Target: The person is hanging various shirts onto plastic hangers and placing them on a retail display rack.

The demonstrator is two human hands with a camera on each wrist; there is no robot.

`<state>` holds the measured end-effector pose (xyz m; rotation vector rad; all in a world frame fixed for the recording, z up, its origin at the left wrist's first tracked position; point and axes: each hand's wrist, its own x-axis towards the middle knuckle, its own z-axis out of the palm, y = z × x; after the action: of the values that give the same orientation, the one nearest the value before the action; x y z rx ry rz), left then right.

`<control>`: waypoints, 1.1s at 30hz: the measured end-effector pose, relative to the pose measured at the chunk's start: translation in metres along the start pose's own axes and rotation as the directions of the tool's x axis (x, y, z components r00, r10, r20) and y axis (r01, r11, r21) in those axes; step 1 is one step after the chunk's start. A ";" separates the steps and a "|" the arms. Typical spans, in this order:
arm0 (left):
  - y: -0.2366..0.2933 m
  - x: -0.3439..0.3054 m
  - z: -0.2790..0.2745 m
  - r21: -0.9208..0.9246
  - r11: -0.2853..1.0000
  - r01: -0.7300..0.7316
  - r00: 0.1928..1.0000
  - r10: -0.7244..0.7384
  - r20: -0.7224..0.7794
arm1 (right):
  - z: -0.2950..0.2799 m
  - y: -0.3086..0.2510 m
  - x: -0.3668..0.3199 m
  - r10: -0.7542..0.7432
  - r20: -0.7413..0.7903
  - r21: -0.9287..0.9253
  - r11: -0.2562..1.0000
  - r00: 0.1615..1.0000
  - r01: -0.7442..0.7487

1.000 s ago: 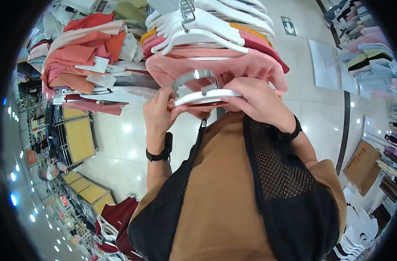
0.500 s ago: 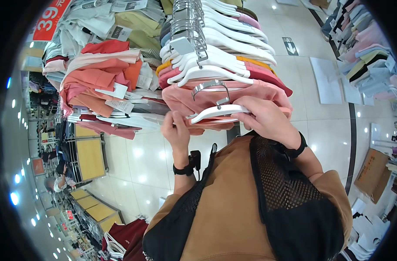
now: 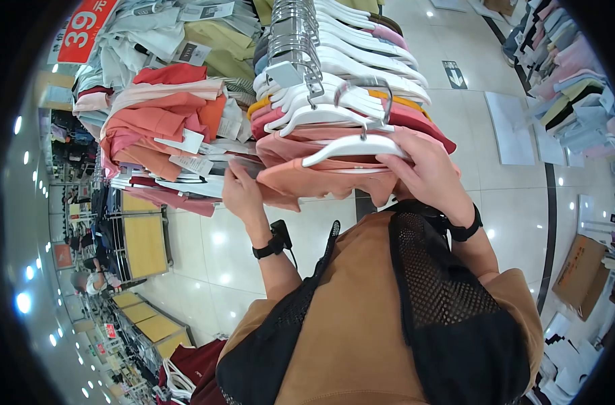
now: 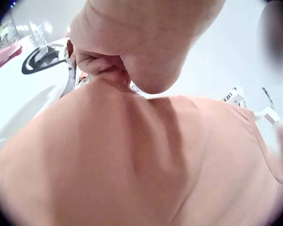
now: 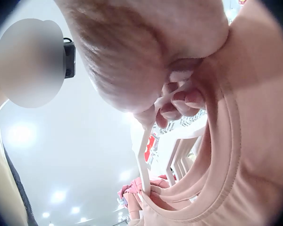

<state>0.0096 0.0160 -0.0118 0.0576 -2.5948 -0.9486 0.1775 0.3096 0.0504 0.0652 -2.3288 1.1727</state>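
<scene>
While the right hand (image 3: 429,172) clasps the white hanger (image 3: 353,148) at one shoulder, fingers curled round it and the peach top (image 3: 321,181) draped on it, the left hand (image 3: 240,190) pinches the top's far edge. Both are held up just below the rail (image 3: 290,30), against the other hangers (image 3: 321,111) (the metal hook (image 3: 368,101) overlaps them, not visibly caught). I judge this the hanging-up step; it calls next for steering the hook over the rail into a gap. Skin and fabric fill both wrist views, so I cannot tell whether the hook touches the rail.
</scene>
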 end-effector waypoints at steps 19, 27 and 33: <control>0.101 0.024 0.039 -0.594 0.668 -0.448 0.806 0.590 0.056 | -0.008 -0.004 -0.002 -0.074 0.076 -0.058 0.995 0.994 0.078; 0.105 0.036 0.033 -0.591 0.754 -0.287 0.827 0.506 0.244 | 0.000 -0.012 0.021 -0.145 0.021 -0.111 0.983 0.989 0.146; 0.120 0.031 0.007 -0.676 0.734 -0.061 0.813 0.430 0.393 | 0.007 -0.019 0.042 -0.126 0.060 -0.094 0.987 0.990 0.131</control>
<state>-0.0107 0.1083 0.0691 -0.8476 -2.4403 -1.8946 0.1430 0.3003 0.0810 0.2113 -2.3869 1.0049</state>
